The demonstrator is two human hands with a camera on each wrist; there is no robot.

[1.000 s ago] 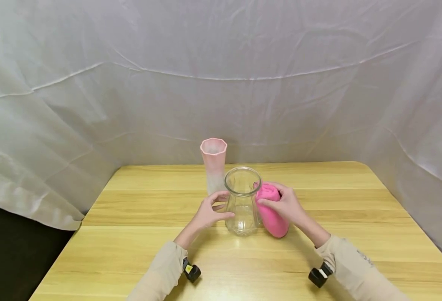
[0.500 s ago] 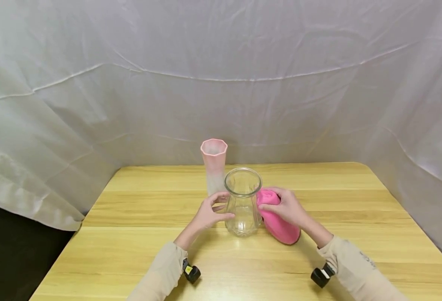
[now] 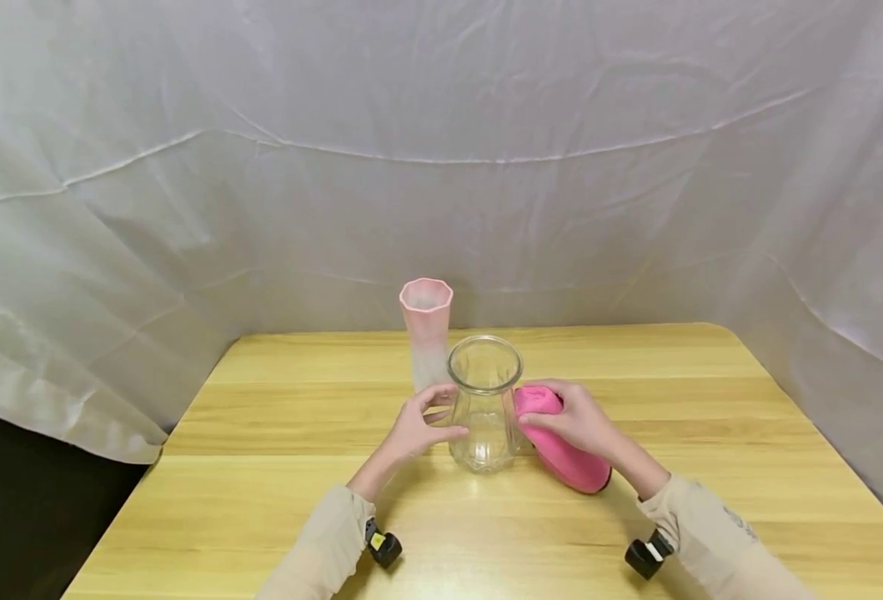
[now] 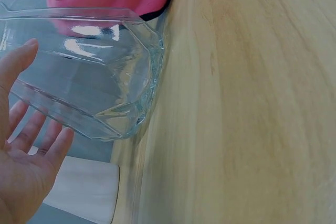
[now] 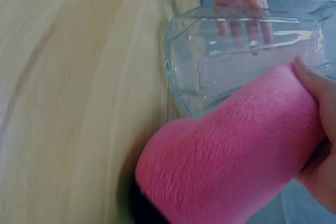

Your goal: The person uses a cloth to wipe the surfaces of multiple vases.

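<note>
Standing upright at the middle of the worktop (image 3: 276, 500), one clear glass vase (image 3: 484, 404) has its long axis vertical and its mouth pointing up. The left hand (image 3: 416, 424) cups its left side, fingers spread and lightly curved, the fingertips at the glass. Just behind it, one pink frosted vase (image 3: 426, 330) is also upright. On the vase's right, the right hand (image 3: 576, 417) grips one rolled pink towel (image 3: 561, 446) against the glass; the roll's long axis slants from far left by the vase down to near right. Since a second ago the roll's near end has swung out to the right, lying flatter; both vases have stayed put.
</note>
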